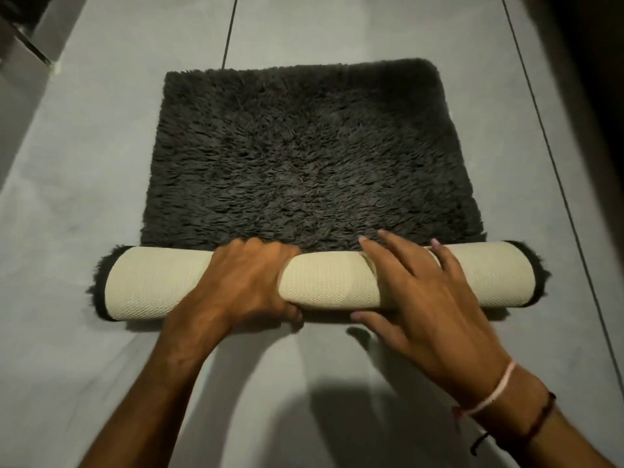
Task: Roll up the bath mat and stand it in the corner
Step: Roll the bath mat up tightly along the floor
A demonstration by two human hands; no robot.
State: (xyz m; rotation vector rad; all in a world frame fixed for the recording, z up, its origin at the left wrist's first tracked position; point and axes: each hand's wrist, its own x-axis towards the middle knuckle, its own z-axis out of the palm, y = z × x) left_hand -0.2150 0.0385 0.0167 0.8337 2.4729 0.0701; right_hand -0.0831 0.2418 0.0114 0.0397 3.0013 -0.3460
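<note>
A home bathroom floor, most likely. Large pale grey tiles (101, 163) cover the ground, split by 2 thin dark grout lines (230, 28) running toward 12 o'clock. A shaggy dark grey bath mat (304, 157) with a cream non-slip backing lies at centre. Lighting is dim.

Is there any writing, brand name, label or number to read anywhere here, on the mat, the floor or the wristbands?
None: no text shows anywhere.
Mat: dark shaggy pile, no tag or label in view.
Rolled backing: plain cream weave, no print.
Floor: bare grey tiles.
Wristbands: plain cords, nothing written.
</note>
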